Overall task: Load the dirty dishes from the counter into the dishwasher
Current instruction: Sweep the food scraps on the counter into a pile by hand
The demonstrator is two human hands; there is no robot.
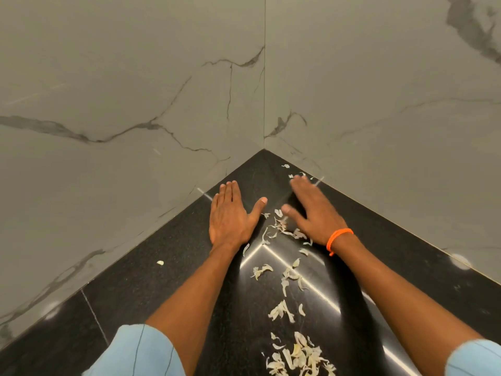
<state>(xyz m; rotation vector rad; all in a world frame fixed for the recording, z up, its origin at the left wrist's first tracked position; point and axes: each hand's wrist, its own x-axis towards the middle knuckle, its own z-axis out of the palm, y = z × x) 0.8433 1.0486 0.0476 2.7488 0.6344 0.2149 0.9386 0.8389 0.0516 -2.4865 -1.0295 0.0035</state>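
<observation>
Both my hands lie flat, palms down, on a black polished counter [168,283] in its corner. My left hand [230,215] rests with straight fingers and the thumb spread to the right. My right hand [311,210] is slightly blurred, its fingers straight, and has an orange thread band at the wrist. Pale garlic peels [282,226] lie scattered between the two hands and trail toward me. No dishes and no dishwasher are in view.
Grey marble-patterned walls [135,118] meet at the corner just beyond my fingertips. A thicker heap of peels [301,356] lies near the bottom edge. One stray peel piece [160,263] sits left of my left forearm.
</observation>
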